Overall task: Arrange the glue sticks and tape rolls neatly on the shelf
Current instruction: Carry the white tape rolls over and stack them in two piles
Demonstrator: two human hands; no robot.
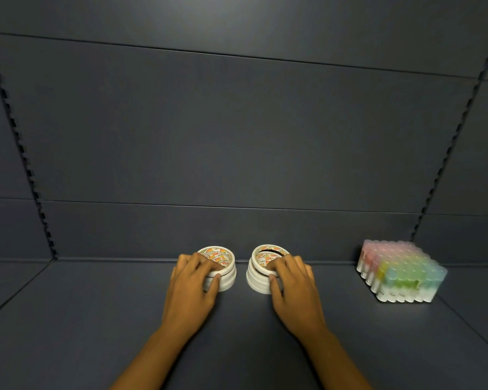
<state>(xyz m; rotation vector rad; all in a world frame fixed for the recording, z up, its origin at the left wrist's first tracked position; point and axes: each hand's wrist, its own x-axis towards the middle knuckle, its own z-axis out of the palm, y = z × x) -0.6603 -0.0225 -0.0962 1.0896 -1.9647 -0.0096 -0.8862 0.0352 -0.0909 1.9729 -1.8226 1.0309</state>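
Note:
Two short stacks of white tape rolls with colourful printed cores stand side by side near the back of the dark shelf [96,319]. My left hand [193,285] grips the left tape stack [226,274], fingers over its top and thumb on its front wall. My right hand [289,288] grips the right tape stack [257,280] the same way; its rolls sit slightly offset. A tight block of glue sticks [400,273] with pink, yellow, green and blue caps stands upright at the right.
The shelf's dark back panel [237,136] rises just behind the tape stacks. Slotted uprights run up at the left [26,164] and right [445,164]. A gap of shelf lies between the tape stacks and the glue sticks.

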